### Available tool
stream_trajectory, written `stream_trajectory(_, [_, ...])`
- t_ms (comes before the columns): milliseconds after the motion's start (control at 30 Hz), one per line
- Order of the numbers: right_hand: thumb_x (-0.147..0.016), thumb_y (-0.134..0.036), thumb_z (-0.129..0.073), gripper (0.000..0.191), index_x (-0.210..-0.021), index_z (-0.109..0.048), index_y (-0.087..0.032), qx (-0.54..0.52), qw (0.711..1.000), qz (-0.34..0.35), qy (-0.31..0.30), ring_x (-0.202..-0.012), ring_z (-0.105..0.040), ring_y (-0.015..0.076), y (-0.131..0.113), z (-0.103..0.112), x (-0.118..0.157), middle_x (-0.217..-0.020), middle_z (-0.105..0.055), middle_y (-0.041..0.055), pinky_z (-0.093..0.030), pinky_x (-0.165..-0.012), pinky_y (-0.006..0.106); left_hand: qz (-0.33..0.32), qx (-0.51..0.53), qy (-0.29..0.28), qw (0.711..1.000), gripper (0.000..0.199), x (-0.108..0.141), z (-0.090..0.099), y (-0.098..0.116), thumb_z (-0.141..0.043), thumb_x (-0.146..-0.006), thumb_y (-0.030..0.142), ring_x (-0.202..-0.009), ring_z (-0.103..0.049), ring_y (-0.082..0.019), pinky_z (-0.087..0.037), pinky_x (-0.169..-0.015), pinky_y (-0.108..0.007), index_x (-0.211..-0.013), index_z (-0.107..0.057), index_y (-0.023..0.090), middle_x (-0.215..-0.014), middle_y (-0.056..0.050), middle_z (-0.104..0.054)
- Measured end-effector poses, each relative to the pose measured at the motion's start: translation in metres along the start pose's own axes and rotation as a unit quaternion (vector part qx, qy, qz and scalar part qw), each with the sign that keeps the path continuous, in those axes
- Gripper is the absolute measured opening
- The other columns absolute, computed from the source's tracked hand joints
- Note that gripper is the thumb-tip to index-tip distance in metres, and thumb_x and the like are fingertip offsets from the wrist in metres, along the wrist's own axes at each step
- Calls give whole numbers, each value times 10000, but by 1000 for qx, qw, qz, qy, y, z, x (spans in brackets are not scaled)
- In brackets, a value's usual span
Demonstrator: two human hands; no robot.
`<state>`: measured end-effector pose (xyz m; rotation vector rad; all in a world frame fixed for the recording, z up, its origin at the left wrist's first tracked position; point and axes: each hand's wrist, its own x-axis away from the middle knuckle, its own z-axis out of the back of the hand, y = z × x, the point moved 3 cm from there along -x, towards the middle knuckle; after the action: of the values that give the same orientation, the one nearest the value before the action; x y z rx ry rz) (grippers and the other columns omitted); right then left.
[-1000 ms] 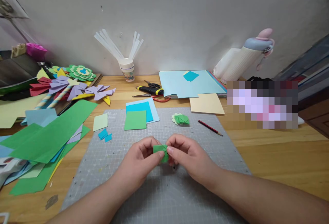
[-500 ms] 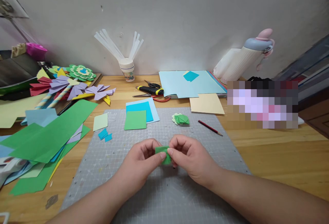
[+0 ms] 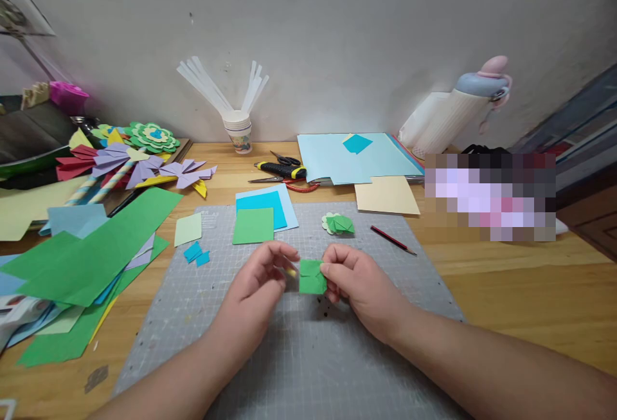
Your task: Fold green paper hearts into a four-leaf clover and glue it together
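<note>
Right hand (image 3: 364, 285): grip pinching creased green paper (image 3: 311, 280). Left hand (image 3: 258, 285): grip released, at paper's 9 o'clock. Pencil (image 3: 393, 240) at its 2 o'clock.

The bare left forearm (image 3: 187, 356) and bare right forearm (image 3: 472, 349) are angled inward and forward, the bare left hand (image 3: 258, 278) being held loosely curled, its thumb (image 3: 276, 287) parted from its fingers (image 3: 282, 251), while the bare right hand (image 3: 359, 278) is set in a thumb-and-forefinger pinch.
</note>
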<state>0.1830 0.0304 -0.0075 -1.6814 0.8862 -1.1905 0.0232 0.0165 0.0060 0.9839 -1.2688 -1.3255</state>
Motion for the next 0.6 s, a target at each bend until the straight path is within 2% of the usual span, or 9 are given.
stream_trajectory(67, [-741,-282,-570,195,-628,-440,-191,-52,998,-30,-11,-441,-416,78,3,0,-1,-475,-445,-75,-296,-465,208,-100,-112,17,988,391,2,3,6,-479,-692,48,-1011,-490,-209,-374,-880,-324,-1014,-561,254,-1075,-43,-550])
stream_trajectory(133, [-749,-296,-583,212,-637,-440,-187,-95,993,-54,-41,-434,-413,69,5,-2,-1,-498,-442,-74,-287,-447,200,-183,-220,2,958,381,4,3,12,-506,-685,27,-1080,-466,-228,-335,-934,-345,-964,-602,267,-1122,-47,-548])
stream_trajectory(200, [-764,-302,-586,218,-653,-443,-182,-123,987,-73,-78,-439,-415,63,7,-3,0,-532,-443,-68,-285,-434,192,-223,-273,-9,936,288,4,2,16,-533,-709,47,-1029,-498,-233,-334,-921,-354,-864,-641,264,-1043,-45,-597])
stream_trajectory(267, [-798,-336,-559,224,-675,-458,-178,-141,980,-84,-109,-447,-420,64,8,-5,1,-564,-443,-60,-284,-416,187,-222,-265,11,938,199,3,3,18,-568,-727,82,-928,-534,-221,-355,-871,-343,-786,-651,253,-909,-36,-636])
stream_trajectory(300, [-818,-363,-533,233,-692,-469,-177,-147,979,-85,-116,-450,-426,66,8,-5,1,-578,-441,-56,-285,-405,185,-200,-239,27,950,150,1,4,17,-589,-736,109,-871,-542,-209,-371,-829,-329,-759,-648,245,-845,-29,-639])
stream_trajectory(367, [-847,-420,-484,263,-738,-488,-180,-149,980,-77,-106,-457,-442,71,7,-4,1,-606,-444,-50,-287,-387,181,-108,-143,49,983,38,-2,6,10,-634,-750,194,-751,-536,-176,-392,-717,-292,-728,-630,225,-746,-12,-619])
stream_trajectory(433, [-845,-444,-488,261,-782,-490,-191,-129,987,-57,-82,-472,-463,75,5,-3,1,-631,-463,-48,-294,-383,174,11,-10,51,999,102,-3,4,1,-673,-741,278,-647,-501,-133,-376,-612,-249,-719,-605,206,-687,10,-591])
stream_trajectory(500, [-820,-424,-540,233,-801,-489,-197,-76,994,-26,-69,-488,-472,78,3,-3,2,-639,-487,-49,-305,-391,174,94,105,38,989,172,-3,0,-6,-712,-712,310,-575,-463,-94,-345,-546,-213,-729,-589,191,-650,32,-571])
stream_trajectory(600, [-793,-370,-584,197,-794,-509,-188,8,998,20,-67,-478,-443,72,-1,-5,4,-595,-483,-58,-310,-406,179,131,180,18,975,212,-3,-4,-8,-756,-674,286,-564,-469,-69,-345,-539,-189,-721,-582,174,-648,40,-585])
